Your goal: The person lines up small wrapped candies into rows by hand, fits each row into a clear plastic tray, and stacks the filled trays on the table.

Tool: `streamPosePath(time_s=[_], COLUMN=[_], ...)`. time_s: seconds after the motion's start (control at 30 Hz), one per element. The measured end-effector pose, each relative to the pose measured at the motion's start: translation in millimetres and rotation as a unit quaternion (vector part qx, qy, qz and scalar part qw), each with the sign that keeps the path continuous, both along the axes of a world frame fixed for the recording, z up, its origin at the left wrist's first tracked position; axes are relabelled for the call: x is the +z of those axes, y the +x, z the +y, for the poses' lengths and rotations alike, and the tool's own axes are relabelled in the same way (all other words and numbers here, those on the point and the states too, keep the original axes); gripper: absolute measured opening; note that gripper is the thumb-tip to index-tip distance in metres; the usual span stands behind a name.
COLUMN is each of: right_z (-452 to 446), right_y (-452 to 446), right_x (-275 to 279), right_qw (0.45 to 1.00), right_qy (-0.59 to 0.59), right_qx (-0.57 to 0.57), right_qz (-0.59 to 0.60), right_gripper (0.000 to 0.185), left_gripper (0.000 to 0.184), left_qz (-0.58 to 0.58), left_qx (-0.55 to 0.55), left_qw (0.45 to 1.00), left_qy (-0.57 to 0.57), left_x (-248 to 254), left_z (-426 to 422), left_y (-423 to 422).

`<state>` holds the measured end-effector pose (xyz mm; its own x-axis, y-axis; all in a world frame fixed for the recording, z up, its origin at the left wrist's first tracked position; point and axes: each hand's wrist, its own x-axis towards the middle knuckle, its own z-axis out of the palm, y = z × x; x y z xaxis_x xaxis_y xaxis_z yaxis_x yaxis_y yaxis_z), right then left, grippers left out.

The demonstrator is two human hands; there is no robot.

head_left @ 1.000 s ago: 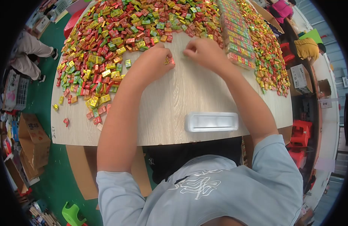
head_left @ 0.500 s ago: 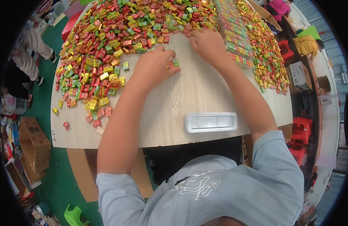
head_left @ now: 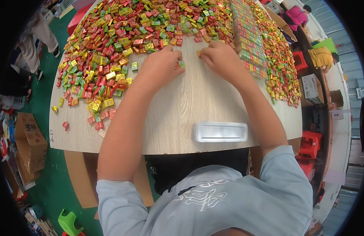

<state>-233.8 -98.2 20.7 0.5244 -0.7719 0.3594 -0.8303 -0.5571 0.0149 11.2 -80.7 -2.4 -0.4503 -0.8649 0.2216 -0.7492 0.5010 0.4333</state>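
Green floor (head_left: 56,188) surrounds a pale wood-grain tabletop (head_left: 170,126), its far part heaped with a broad pile of small glossy red, yellow and green rectangular packets (head_left: 123,39). Near the pile's close edge, the left hand (head_left: 160,67) has its fingers drawn narrow around a small green-and-red packet (head_left: 181,64), which sits between the thumb and the curled fingers, just above the tabletop. Opposite, the right hand (head_left: 220,59) pinches a small yellow-orange packet (head_left: 198,53) at its fingertips; most of that piece is hidden. The held green-and-red packet is boxy, with a pale mark on its green face. Beside the right hand lies a long clear plastic case (head_left: 249,39), filled with neat rows of red, green and yellow packets. Nearer the person, a shallow translucent white plastic tray (head_left: 195,133) with rounded corners rests by the tabletop's front edge.
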Motion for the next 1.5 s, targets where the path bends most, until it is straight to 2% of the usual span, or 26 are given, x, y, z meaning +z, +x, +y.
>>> streamPosePath(time_s=[0.07,0.17,0.27,0.4,0.5,0.57,0.7,0.8,0.87,1.0,1.07,1.3,1.37,1.5], right_z=[17,33,37,40,35,26,13,19,22,31,35,33,21,8], right_y=[7,18,18,15,3,-5,-14,-11,-12,-5,3,3,-10,-19], right_x=[5,11,5,7,5,1,-12,-13,-13,-8,-7,-5,-15,-22], right_qw=[0.995,0.988,0.981,0.981,0.986,0.995,0.996,0.994,0.991,0.978,0.969,0.953,0.995,0.985], right_qy=[0.094,0.136,0.146,0.155,0.126,0.056,0.013,0.07,0.097,0.158,0.194,0.239,0.003,-0.07], right_qx=[0.03,0.055,0.105,0.096,0.059,-0.057,-0.084,-0.047,0.026,0.021,-0.016,-0.027,-0.091,-0.16], right_qz=[-0.017,-0.041,-0.074,-0.066,-0.087,-0.053,-0.011,-0.069,-0.09,-0.133,-0.155,-0.185,-0.048,0.004], right_gripper=[0.016,0.015,0.015,0.016,0.018,0.02,0.021,0.018,0.014,0.013,0.013,0.019,0.023,0.026], left_gripper=[0.035,0.035,0.036,0.039,0.04,0.04,0.04,0.041,0.041,0.041,0.04,0.037,0.038,0.038], left_qz=[0.001,0.0,0.0,0.01,0.001,-0.004,0.004,0.001,-0.003,-0.011,-0.017,-0.017,-0.015,-0.008], left_qx=[-0.006,-0.021,-0.03,-0.04,-0.043,-0.041,-0.038,-0.034,-0.035,-0.04,-0.044,-0.042,-0.042,-0.042], left_qw=[1.0,1.0,1.0,0.999,0.999,0.999,0.999,0.999,0.999,0.999,0.999,0.999,0.999,0.999], left_qy=[0.007,0.006,0.007,0.005,0.01,0.011,0.001,-0.005,0.004,0.005,-0.01,-0.027,-0.013,-0.002], left_x=[3,3,1,8,8,7,5,6,7,8,6,4,6,4], left_z=[2,3,2,8,7,7,7,7,7,7,7,6,6,5], left_y=[0,-2,-4,-4,-3,-3,-5,-5,-5,-6,-6,-5,-4,-4])
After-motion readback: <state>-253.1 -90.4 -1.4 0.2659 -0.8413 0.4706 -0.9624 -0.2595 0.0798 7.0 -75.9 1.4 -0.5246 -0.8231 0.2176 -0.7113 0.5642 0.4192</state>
